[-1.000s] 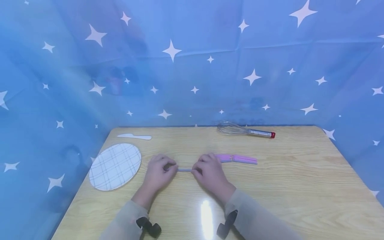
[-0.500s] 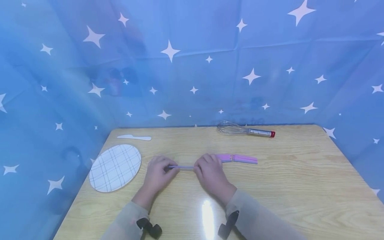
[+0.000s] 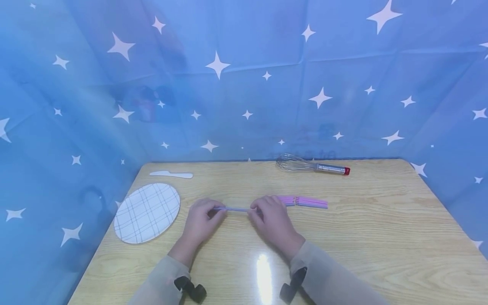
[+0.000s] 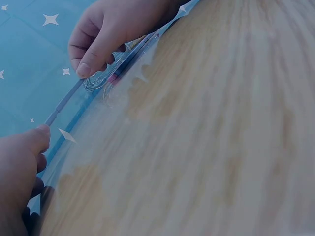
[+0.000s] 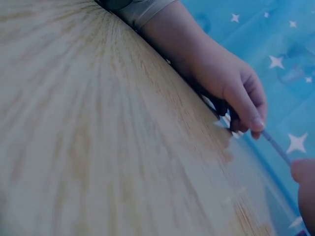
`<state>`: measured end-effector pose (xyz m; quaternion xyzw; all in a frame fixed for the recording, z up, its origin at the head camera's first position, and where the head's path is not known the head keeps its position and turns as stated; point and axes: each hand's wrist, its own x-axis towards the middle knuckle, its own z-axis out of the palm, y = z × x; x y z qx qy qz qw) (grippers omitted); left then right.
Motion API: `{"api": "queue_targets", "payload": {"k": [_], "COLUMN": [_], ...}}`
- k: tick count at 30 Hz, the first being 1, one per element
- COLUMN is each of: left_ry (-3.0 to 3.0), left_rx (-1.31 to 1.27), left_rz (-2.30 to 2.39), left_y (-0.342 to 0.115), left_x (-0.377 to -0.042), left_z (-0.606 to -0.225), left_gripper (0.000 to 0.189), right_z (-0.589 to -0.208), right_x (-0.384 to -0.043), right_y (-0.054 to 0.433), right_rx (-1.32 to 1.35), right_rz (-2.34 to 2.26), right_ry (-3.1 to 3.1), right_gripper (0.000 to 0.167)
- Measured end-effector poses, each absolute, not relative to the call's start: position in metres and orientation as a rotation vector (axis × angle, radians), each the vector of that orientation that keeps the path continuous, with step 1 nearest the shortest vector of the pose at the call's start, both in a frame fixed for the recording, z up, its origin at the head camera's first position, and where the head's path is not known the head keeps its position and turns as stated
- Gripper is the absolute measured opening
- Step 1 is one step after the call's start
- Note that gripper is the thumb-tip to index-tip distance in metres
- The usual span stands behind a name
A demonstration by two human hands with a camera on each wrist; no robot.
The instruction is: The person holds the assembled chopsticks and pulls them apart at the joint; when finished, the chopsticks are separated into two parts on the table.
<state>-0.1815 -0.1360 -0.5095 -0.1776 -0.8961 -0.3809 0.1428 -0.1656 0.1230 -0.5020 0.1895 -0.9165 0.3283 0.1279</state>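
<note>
Between both hands stretches a thin, straight, grey-lavender stick [image 3: 237, 209] with a small step along its length in the left wrist view; its exact kind is unclear. My left hand [image 3: 202, 220] pinches one end between thumb and fingers. At the other end, my right hand [image 3: 272, 220] pinches it the same way. In the left wrist view the stick [image 4: 69, 96] appears above the tabletop, against the blue backdrop. Just beyond the right hand lies a flat row of pink and lavender sticks [image 3: 311, 202], broken by a narrow line midway and partly hidden by that hand.
A white oval board with a grey check [image 3: 146, 213] lies on the wooden table [image 3: 381, 237] at left. Behind it is a white plastic knife [image 3: 171, 174]. A wire whisk [image 3: 312, 164] lies near the back edge, before a starry blue curtain [image 3: 244, 84].
Between the hands, the stick has shifted a little away from the body. The right hand has moved slightly to the right, so a longer stretch shows. Both hands keep their pinch.
</note>
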Motion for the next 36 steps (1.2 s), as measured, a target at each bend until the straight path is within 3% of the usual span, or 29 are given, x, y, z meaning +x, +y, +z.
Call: {"api": "queue_targets", "payload": {"k": [15,24,36], "left_ry": [-2.571,-2.605,-2.616], "left_rx": [-0.528,-0.547,-0.609], "left_rz": [-1.144,-1.066,-1.029], "left_y": [-0.137,-0.136,-0.137], "left_x": [-0.182,-0.182,-0.179], "left_z": [-0.511,-0.514,-0.510], "left_gripper": [0.008,0.024,0.015], "right_z": [-0.502,-0.505,-0.505], "right_x": [-0.164,-0.161,-0.156], "right_y": [0.131,0.141,0.151], "right_rx": [0.603,0.646,0.738], "right_rz": [0.891,0.855,0.845], "right_ry": [-2.681,-2.470,-2.369], "right_gripper": [0.008,0.010,0.010]}}
